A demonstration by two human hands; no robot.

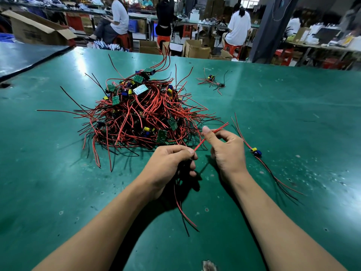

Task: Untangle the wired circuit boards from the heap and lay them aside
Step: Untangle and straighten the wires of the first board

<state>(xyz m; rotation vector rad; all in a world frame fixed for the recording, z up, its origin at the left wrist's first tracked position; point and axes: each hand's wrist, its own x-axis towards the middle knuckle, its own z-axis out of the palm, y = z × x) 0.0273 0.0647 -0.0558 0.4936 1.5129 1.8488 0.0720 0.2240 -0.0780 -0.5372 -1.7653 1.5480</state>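
A heap of small green circuit boards with red and black wires [140, 112] lies on the green table [283, 118], just beyond my hands. My left hand [172, 165] grips one wired board, which is mostly hidden in the fist; its red and black leads [183, 214] hang down toward me. My right hand [226, 149] pinches that board's red wires [212, 133], which run up and to the right. One separated board with a yellow capacitor [256, 151] lies to the right of my right hand, its wires stretched out.
A small cluster of wired boards [212, 80] lies at the far right of the heap. A dark mat [23, 57] covers the far left corner. Beyond the table's far edge are cardboard boxes [195, 48], red stools and seated people.
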